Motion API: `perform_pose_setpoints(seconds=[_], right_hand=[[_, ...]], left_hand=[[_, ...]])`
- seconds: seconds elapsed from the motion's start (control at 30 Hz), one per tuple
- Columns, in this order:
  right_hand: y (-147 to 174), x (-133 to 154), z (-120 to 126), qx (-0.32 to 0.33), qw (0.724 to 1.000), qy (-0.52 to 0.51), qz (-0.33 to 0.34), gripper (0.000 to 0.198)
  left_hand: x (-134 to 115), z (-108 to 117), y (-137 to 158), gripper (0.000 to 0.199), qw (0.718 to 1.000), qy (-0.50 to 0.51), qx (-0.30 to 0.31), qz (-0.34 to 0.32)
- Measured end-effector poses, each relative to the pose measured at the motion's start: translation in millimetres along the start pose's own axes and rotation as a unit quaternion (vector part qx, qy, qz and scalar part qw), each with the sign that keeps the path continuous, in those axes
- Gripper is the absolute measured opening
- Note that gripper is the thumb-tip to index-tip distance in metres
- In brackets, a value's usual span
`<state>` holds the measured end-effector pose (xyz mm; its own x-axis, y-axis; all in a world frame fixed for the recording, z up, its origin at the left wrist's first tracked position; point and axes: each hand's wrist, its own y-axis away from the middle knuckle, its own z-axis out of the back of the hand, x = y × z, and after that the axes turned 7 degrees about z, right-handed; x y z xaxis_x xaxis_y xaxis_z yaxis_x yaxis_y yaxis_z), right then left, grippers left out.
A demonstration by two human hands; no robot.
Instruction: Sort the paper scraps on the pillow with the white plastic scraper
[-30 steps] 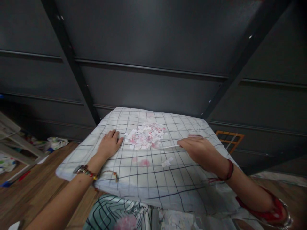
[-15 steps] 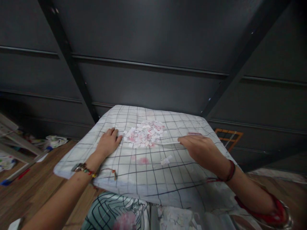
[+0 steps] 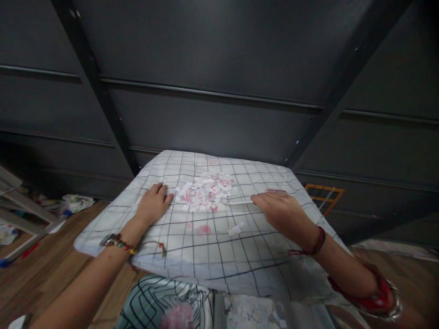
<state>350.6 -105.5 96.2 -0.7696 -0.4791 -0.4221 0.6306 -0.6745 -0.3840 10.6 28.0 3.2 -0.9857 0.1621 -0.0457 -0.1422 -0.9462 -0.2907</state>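
Note:
A loose pile of small white and pink paper-like pieces [image 3: 206,192] lies on a white checked cloth [image 3: 195,249]. My left hand [image 3: 153,202] rests palm down on the cloth just left of the pile, fingers extended and holding nothing. On the other side, my right hand [image 3: 274,208] is closed around one end of a thin white stick [image 3: 239,202]. Its far end reaches the pile's right edge; whether the tip is under the pieces I cannot tell. Nearer me, a few white pieces [image 3: 236,228] lie apart, beside a pink stain [image 3: 204,229].
Below the cloth's front edge are a box of whitish scraps [image 3: 252,313] and a green-and-white patterned cloth [image 3: 144,299] with a pink clump. A dark panelled wall [image 3: 212,119] stands behind. An orange frame [image 3: 338,198] leans at right. A small flat red-edged item [image 3: 277,191] lies beyond my right hand.
My right hand and the stick have shifted very slightly left, along with a small shift of the whole view. My left hand keeps its place on the cloth.

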Motion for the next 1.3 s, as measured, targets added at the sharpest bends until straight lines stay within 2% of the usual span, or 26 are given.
perform_pose_setpoints(seconds=[0.2, 0.3, 0.47, 0.7, 0.9, 1.0, 1.2, 1.3], right_hand=[[5.0, 1.7, 6.9, -0.003, 0.999, -0.045, 0.017, 0.026], [5.1, 1.7, 10.8, -0.006, 1.0, -0.027, 0.007, 0.026], [-2.2, 0.3, 1.6, 0.0, 1.0, 0.013, -0.004, 0.028], [5.5, 1.6, 10.6, -0.009, 0.999, -0.047, 0.014, 0.027], [0.9, 3.6, 6.3, 0.003, 1.0, -0.012, -0.019, 0.028], [-1.7, 7.3, 4.3, 0.013, 1.0, -0.022, -0.012, 0.029], [1.2, 13.7, 21.8, 0.028, 0.998, -0.056, 0.006, 0.026], [-1.4, 13.8, 21.5, 0.015, 0.999, -0.049, -0.008, 0.026]], left_hand=[[-0.1, -0.3, -0.1, 0.053, 1.0, 0.0, 0.002, 0.0], [0.4, -1.3, -0.1, 0.052, 1.0, 0.004, -0.005, 0.0], [1.8, -2.6, -0.3, 0.05, 1.0, 0.016, -0.013, -0.005], [0.2, -1.9, 0.1, 0.051, 1.0, 0.011, -0.006, 0.002], [-0.1, -1.5, 0.1, 0.051, 1.0, 0.01, -0.007, 0.005], [0.7, -1.8, 0.3, 0.051, 1.0, 0.013, -0.006, 0.003], [0.9, -4.1, 0.6, 0.048, 0.999, 0.026, -0.02, 0.005], [0.0, -2.9, 0.5, 0.049, 1.0, 0.017, -0.012, 0.006]])
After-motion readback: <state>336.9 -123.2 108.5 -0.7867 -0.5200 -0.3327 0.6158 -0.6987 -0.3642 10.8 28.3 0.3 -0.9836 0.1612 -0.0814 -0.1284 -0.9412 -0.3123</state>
